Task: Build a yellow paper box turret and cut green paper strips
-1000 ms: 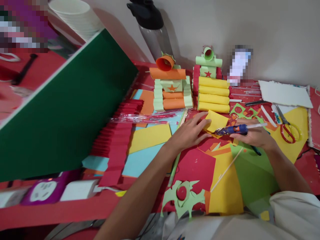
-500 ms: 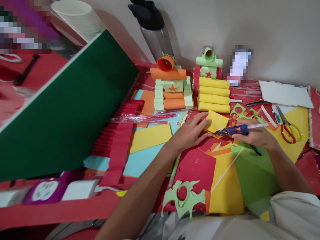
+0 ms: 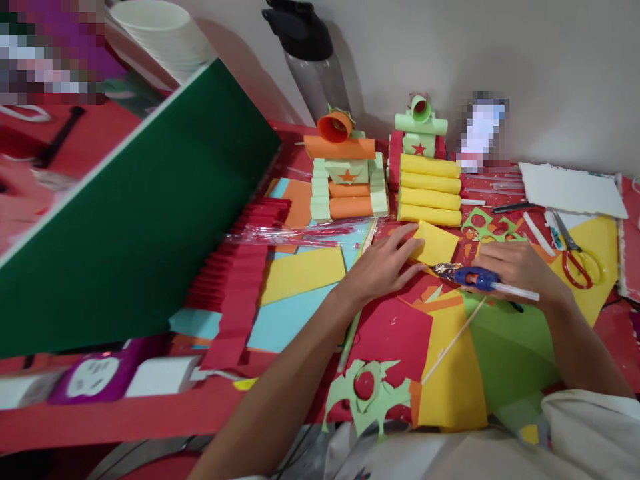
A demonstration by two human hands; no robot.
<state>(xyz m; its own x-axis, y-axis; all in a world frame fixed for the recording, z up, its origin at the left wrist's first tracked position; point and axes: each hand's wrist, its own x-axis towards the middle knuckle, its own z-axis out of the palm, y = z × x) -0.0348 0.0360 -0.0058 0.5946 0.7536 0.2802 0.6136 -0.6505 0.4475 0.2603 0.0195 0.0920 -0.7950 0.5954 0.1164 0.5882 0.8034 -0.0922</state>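
Note:
Between the fingers and thumb of my left hand (image 3: 383, 267) is the left edge of a small yellow paper piece (image 3: 436, 241). My right hand (image 3: 517, 270) is closed around a blue hot glue gun (image 3: 477, 278), whose nozzle points left at the paper's lower edge. A white glue stick (image 3: 517, 291) sticks out of the gun's back end. Just beyond the yellow piece stands a paper model with rolled yellow tubes (image 3: 430, 190). Beside it is another model with orange tubes and pale green sides (image 3: 350, 187).
Scissors (image 3: 575, 250) and a green cut-out scrap (image 3: 493, 227) lie right of my hands. Coloured paper sheets (image 3: 453, 367) cover the near table. A large dark green board (image 3: 150, 220) leans at left. A water bottle (image 3: 315, 67) and stacked white cups (image 3: 160, 33) stand behind.
My right hand has turned the glue gun, so its back end and glue stick now tilt down toward me. The nozzle stays near the yellow paper's lower edge. My left hand has barely moved.

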